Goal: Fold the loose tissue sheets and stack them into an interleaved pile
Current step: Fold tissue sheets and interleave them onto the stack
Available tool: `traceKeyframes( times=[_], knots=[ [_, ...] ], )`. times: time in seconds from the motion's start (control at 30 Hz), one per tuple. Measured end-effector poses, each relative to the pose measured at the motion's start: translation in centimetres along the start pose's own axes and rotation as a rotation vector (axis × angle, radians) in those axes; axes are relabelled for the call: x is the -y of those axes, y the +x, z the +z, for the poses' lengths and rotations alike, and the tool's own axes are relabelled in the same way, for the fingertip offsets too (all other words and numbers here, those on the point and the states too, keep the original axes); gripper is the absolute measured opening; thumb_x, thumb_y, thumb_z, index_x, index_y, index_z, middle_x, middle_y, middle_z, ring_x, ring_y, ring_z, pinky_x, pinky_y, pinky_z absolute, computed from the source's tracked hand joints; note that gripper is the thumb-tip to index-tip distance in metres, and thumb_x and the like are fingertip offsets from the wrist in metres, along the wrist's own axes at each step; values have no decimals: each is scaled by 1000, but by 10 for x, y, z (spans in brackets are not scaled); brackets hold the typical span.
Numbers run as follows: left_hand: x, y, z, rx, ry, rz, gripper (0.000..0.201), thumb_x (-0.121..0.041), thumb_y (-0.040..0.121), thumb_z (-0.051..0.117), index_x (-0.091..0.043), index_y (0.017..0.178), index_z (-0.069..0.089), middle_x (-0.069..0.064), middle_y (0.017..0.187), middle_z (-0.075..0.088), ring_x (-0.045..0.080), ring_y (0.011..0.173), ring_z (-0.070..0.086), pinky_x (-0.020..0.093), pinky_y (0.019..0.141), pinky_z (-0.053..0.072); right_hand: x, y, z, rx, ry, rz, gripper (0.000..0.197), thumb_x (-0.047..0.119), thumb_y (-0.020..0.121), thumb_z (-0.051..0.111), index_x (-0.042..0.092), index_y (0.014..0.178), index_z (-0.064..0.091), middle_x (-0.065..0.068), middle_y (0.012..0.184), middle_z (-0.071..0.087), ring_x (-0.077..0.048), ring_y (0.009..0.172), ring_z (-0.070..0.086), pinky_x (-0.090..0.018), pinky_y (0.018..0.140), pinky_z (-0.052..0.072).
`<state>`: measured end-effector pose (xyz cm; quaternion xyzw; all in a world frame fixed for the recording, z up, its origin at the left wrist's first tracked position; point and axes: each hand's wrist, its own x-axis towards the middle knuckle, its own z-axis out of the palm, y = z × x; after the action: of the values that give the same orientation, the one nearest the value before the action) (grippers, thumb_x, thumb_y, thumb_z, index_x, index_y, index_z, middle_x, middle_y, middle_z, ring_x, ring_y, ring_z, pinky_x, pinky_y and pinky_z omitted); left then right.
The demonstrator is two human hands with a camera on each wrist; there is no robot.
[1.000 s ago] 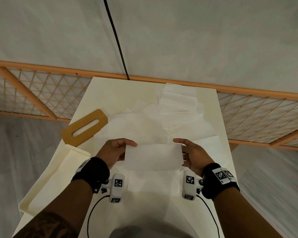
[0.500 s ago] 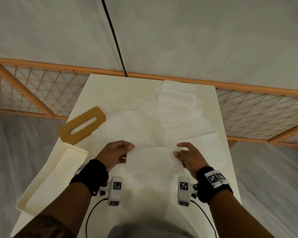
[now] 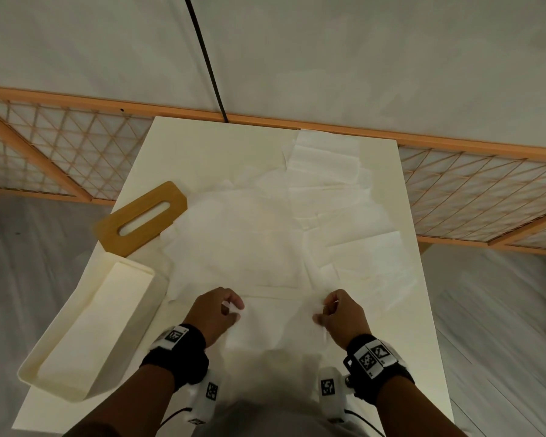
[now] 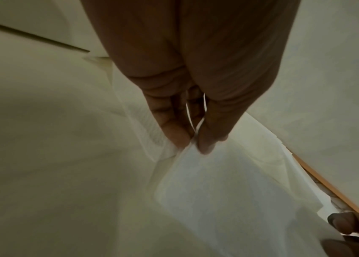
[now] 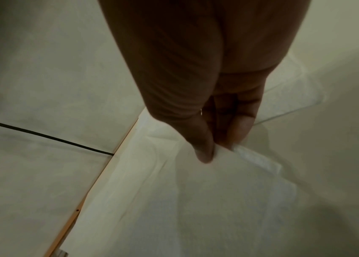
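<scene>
A white tissue sheet (image 3: 276,323) is stretched between my two hands over the near part of the table. My left hand (image 3: 230,310) pinches its left edge between thumb and fingers; the left wrist view shows that pinch on the tissue sheet (image 4: 218,182) by my left hand (image 4: 192,139). My right hand (image 3: 325,310) pinches the right edge, and in the right wrist view my right hand (image 5: 220,147) grips the tissue sheet (image 5: 207,200). Loose tissue sheets (image 3: 243,241) lie spread across the middle, with folded ones (image 3: 325,159) at the far right.
A cream rectangular tray (image 3: 57,383) sits at the table's left front edge. A wooden lid with a slot (image 3: 108,228) lies beyond it. A lattice screen (image 3: 44,143) and a wall stand behind the table (image 3: 202,146).
Both hands have lowered the sheet toward the table and closer to me. The fingers have curled tighter on its side edges.
</scene>
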<state>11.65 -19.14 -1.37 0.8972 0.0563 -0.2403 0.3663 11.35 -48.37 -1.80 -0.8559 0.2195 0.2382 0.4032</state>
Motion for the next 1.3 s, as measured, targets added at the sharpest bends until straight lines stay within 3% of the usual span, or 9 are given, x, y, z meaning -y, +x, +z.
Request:
traceKeyframes(
  times=[0.17,0.33,0.47,0.63,0.83,0.97,1.07,1.13,1.3],
  knots=[
    [-2,11,2,-74,-40,15,19,-14,82,77,-30,84,67,-10,96,66,9,80,64,7,64,41,8,8,1,-90,-14,-20,27,8,80,80,15,88,56,3,74,59,-10,65,53,-11,52,36],
    [0,20,7,-87,-12,39,21,-15,82,77,-32,88,65,-4,87,61,11,72,58,15,68,43,11,15,5,-113,-30,-16,28,7,80,79,15,84,53,2,73,58,-13,64,53,-11,51,39],
    [-1,24,11,-73,41,105,32,-14,82,76,-32,105,63,-4,98,55,9,74,58,22,75,48,19,17,6,-179,-115,-80,30,25,81,80,20,90,52,5,84,58,-15,77,56,-25,66,42],
    [1,27,14,-28,87,120,53,-14,84,69,-31,132,55,-8,114,49,7,71,57,22,82,47,57,31,4,-234,-13,-182,23,30,89,73,19,106,62,5,89,63,-14,82,59,-24,74,40],
    [3,28,17,-20,116,95,55,-13,85,67,-30,135,53,-2,118,48,18,81,59,33,89,52,107,74,-4,-124,142,-52,52,38,89,74,11,130,60,-5,120,67,-25,116,61,-29,98,44],
    [4,28,20,-31,109,65,55,-12,86,65,-32,136,52,-4,116,46,20,84,59,32,89,51,127,98,-6,-37,203,6,56,44,83,79,11,126,65,-7,124,67,-29,114,63,-38,103,49],
    [4,28,20,-31,126,70,55,-14,87,65,-33,136,50,-5,118,44,20,85,59,31,88,51,134,98,-5,85,293,52,24,32,87,77,15,103,71,-3,92,68,-23,81,63,-36,79,57],
    [5,29,17,-29,126,80,53,-18,87,67,-32,135,51,-6,120,42,18,89,58,29,88,50,135,92,-8,119,446,121,18,17,87,75,12,76,63,-6,67,56,-24,62,48,-32,58,45],
    [-12,45,-3,-290,-206,3,36,-34,91,69,-21,123,59,-1,114,54,16,98,57,24,84,41,136,53,-32,273,663,98,22,7,89,65,-7,106,64,-22,96,62,-35,86,59,-38,77,53]
  ],
)
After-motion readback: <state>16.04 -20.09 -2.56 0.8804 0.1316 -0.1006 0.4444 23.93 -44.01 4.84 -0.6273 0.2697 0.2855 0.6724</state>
